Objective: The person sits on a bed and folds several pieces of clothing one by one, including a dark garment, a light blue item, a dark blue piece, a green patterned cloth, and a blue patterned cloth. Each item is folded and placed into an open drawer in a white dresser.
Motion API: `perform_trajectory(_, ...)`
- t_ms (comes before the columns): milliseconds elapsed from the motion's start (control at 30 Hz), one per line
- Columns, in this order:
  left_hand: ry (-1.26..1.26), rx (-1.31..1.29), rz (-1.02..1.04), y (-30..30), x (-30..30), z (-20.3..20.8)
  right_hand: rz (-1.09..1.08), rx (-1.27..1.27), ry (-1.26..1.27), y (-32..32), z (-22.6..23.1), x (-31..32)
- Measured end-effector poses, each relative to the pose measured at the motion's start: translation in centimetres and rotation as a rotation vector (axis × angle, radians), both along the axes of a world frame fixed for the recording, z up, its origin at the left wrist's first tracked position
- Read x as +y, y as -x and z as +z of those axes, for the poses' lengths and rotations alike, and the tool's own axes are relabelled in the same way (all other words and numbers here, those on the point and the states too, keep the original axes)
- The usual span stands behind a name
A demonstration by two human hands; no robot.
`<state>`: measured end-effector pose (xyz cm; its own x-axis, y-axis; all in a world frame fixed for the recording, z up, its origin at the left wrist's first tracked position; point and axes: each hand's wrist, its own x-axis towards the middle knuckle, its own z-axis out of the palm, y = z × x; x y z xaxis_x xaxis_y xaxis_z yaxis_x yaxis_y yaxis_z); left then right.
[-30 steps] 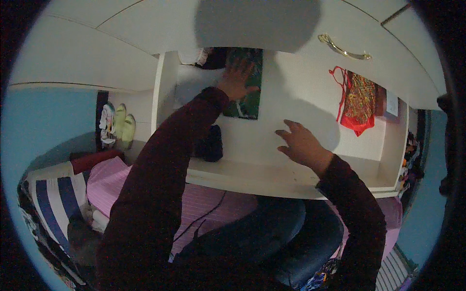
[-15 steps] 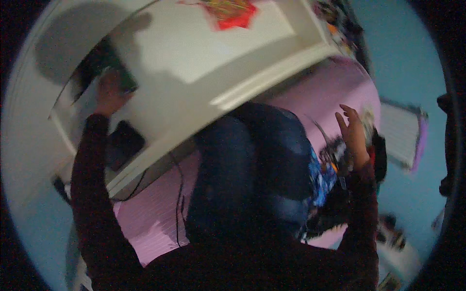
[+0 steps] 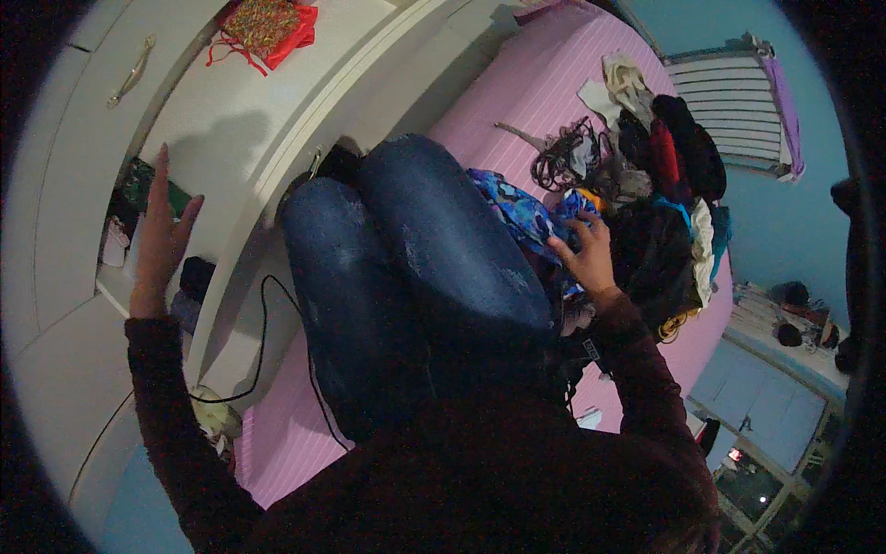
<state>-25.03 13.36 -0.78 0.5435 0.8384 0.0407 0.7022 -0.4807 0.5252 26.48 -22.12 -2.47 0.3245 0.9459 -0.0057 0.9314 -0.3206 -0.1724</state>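
Note:
My left hand [image 3: 162, 242] is raised over the left part of an open white drawer [image 3: 198, 115], its fingers stretched out and nothing in it. Beneath it, partly hidden, lies a dark green item [image 3: 138, 182]; closer to me in the drawer is a dark folded cloth [image 3: 196, 277]. A red pouch with a multicoloured, beaded-looking front [image 3: 263, 30] rests at the drawer's far end. My right hand [image 3: 588, 258] is over a blue patterned cloth [image 3: 517, 210] beside my thigh. Its fingers are spread and bent, with the tips at the cloth; no grip on it shows.
A heap of mixed clothes [image 3: 651, 235] spreads over the pink striped bed [image 3: 517, 78] to my right, with tangled dark straps [image 3: 565, 159] at its far side. A black cable [image 3: 261, 342] hangs between drawer and bed. My jeans-clad legs [image 3: 443, 235] are against the drawer front.
My view has turned to the right. My left hand has come off the green item and is now raised with straight fingers. My right hand has lowered onto the blue patterned cloth.

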Motion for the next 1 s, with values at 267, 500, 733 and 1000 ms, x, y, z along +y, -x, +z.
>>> perform_trajectory(267,0.250,-0.255,-0.156,-12.9,-10.8,9.7,-0.378,0.444,-0.477,-4.4,5.4,2.3)
perform_trajectory(500,0.808,-0.502,-0.590,-24.3,-16.6,12.4,-0.337,1.597,-0.676,-2.1,19.9,7.4)
perform_trajectory(733,1.416,-1.296,-0.358,-28.3,-18.0,13.5,0.048,1.839,-0.436,6.2,20.1,10.4)
perform_trajectory(1000,0.853,-1.227,0.279,-21.3,-15.8,15.8,-0.093,1.783,-0.337,5.1,15.9,13.9)
